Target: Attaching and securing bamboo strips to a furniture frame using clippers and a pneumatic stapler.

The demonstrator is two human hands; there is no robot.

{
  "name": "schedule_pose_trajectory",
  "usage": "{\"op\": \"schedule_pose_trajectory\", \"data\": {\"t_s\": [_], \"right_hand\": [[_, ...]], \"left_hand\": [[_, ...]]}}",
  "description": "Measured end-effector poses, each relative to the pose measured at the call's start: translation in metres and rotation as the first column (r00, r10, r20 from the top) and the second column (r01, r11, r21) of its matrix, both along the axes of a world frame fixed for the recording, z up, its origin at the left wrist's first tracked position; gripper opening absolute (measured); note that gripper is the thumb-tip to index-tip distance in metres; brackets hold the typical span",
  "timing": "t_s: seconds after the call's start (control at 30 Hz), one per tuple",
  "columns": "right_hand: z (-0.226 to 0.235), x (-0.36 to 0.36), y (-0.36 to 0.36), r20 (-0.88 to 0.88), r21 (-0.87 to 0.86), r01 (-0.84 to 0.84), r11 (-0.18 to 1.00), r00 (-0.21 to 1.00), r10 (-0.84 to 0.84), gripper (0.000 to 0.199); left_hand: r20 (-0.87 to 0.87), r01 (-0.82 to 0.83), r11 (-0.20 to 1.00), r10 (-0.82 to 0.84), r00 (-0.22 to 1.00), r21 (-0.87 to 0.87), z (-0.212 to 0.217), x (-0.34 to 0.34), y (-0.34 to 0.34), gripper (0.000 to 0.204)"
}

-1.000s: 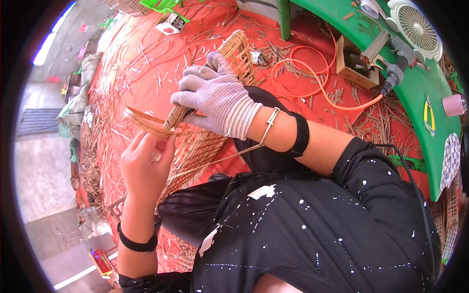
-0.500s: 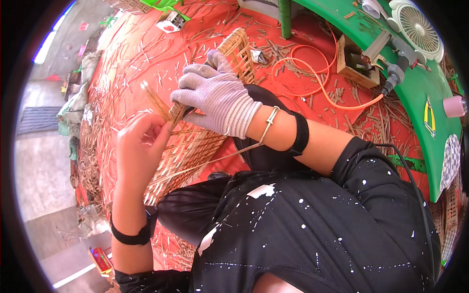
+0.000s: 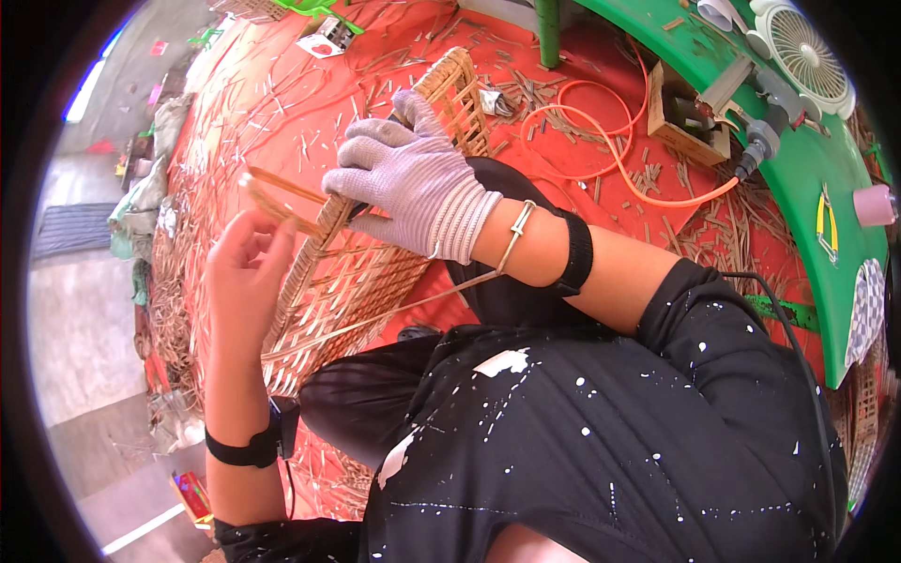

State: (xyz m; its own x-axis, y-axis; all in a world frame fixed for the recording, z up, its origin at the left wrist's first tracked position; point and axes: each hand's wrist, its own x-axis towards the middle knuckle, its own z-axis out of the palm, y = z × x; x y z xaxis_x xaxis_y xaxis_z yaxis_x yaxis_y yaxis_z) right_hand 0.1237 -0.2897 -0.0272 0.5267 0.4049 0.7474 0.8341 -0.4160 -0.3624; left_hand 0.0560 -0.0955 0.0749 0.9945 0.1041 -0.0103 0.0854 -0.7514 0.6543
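Note:
A woven wicker basket (image 3: 361, 281) stands tilted against my bent legs, its wrapped rim running up and to the right. My right hand (image 3: 404, 178), in a pale knitted glove, is closed over the rim. Something dark shows under its fingers, but I cannot make it out. To the left of the rim, my bare left hand (image 3: 249, 258) pinches a pale cane strip (image 3: 277, 206), which bends in a loop by the rim. Another long thin strip (image 3: 394, 310) trails across the basket's side toward my right wrist.
Offcuts litter the red floor covering (image 3: 282, 103). An orange hose (image 3: 610, 174) runs to a power tool (image 3: 765, 136) on the green table (image 3: 826, 206). A fan (image 3: 802, 52), yellow-handled pliers (image 3: 826, 225) and a pink spool (image 3: 873, 205) are there too. Beneath is a wooden box (image 3: 690, 136).
My left hand has moved left, away from the rim, and the cane loop has swung out to the left with it. The gloved right hand stays on the rim, shifted only slightly.

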Motion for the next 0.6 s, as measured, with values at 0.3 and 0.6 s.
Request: {"op": "schedule_pose_trajectory", "data": {"t_s": [0.3, 0.6], "right_hand": [[0.000, 0.002, 0.001, 0.052, 0.017, 0.045, 0.999, 0.998, -0.046, 0.034], [0.005, 0.003, -0.001, 0.036, -0.060, 0.034, 0.998, 0.999, -0.032, 0.036]], "left_hand": [[0.071, -0.036, 0.978, 0.051, 0.996, -0.206, 0.007, -0.015, 0.009, 0.015], [0.125, -0.028, 0.946, 0.072, 0.990, -0.322, -0.005, -0.025, 0.031, 0.014]]}}
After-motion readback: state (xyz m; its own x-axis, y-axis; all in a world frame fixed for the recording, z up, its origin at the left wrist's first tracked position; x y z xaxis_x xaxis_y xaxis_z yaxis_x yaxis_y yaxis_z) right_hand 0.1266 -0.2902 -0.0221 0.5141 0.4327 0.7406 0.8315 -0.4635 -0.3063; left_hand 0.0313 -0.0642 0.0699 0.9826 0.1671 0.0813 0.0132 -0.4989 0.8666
